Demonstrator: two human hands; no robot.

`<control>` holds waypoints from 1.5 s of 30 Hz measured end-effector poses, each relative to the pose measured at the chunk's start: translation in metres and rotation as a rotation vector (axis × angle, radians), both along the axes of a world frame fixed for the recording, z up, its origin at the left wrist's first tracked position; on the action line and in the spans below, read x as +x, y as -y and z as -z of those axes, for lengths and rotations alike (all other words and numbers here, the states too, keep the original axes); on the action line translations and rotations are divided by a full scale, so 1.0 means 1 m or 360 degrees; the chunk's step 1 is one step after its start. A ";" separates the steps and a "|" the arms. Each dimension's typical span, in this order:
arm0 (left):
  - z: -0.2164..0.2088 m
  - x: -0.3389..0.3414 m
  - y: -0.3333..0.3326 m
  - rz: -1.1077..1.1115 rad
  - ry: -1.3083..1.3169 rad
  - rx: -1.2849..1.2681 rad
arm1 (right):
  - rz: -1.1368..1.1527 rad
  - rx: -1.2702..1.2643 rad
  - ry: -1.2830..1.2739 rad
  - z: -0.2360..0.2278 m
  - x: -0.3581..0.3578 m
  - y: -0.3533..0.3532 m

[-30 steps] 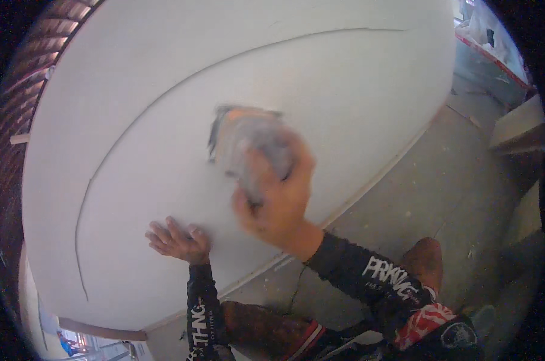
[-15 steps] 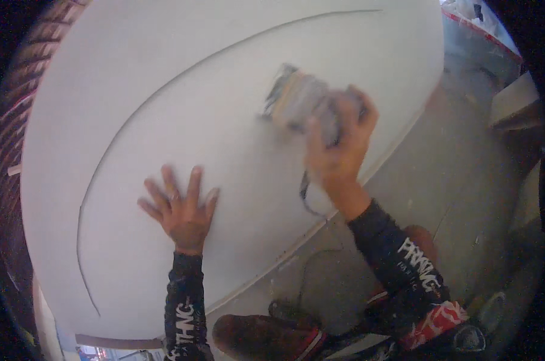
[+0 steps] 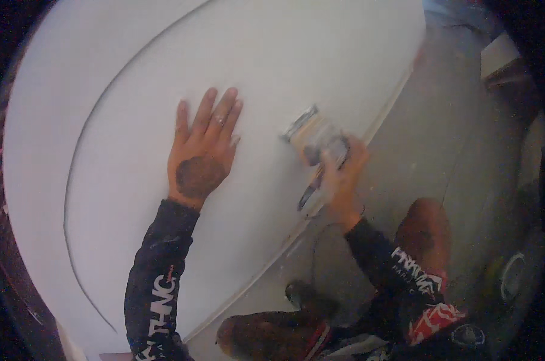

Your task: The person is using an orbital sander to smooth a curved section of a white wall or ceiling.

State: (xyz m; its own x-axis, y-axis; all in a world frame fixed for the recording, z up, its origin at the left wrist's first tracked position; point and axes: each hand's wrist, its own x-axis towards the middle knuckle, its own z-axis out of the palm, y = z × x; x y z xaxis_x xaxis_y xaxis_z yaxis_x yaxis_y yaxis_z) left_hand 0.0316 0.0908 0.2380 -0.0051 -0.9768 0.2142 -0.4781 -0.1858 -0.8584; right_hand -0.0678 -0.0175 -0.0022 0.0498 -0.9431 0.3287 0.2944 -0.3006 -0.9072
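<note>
A large white curved panel (image 3: 242, 240) spreads in front of me, with a thin dark curved groove (image 3: 66, 216) along its left part. My left hand (image 3: 201, 150) lies flat on the panel, fingers stretched out and holding nothing. To its right, my right hand (image 3: 346, 177) is wrapped around what looks like a corded hand-held power sander (image 3: 314, 133), blurred by motion. The sander's pale body ends in a dark, flat front edge at the panel surface. A dark cord (image 3: 309, 194) hangs from its rear toward the panel's near edge.
Grey floor (image 3: 447, 150) runs along the panel's right side. My bent legs (image 3: 272, 337) are close below the near edge. A pale block (image 3: 499, 58) stands at the far right, and a bluish thing (image 3: 465, 12) is behind it.
My left hand has moved farther up the panel, its fingers now closer together. My right hand has drawn the sander down toward the near edge. The view has shifted too.
</note>
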 end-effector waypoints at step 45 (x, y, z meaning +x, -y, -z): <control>0.068 0.015 -0.313 -0.0220 0.0382 -0.0448 | 0.0143 -0.0917 0.0079 -0.053 -0.053 -0.035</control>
State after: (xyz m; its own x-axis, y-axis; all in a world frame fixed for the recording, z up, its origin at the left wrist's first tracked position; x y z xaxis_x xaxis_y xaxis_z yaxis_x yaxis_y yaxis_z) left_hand 0.0470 0.4039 0.1705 0.0397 -0.8749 0.4828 -0.2242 -0.4786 -0.8489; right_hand -0.1204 0.0171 0.0509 -0.0507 -0.6115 0.7896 0.2828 -0.7671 -0.5758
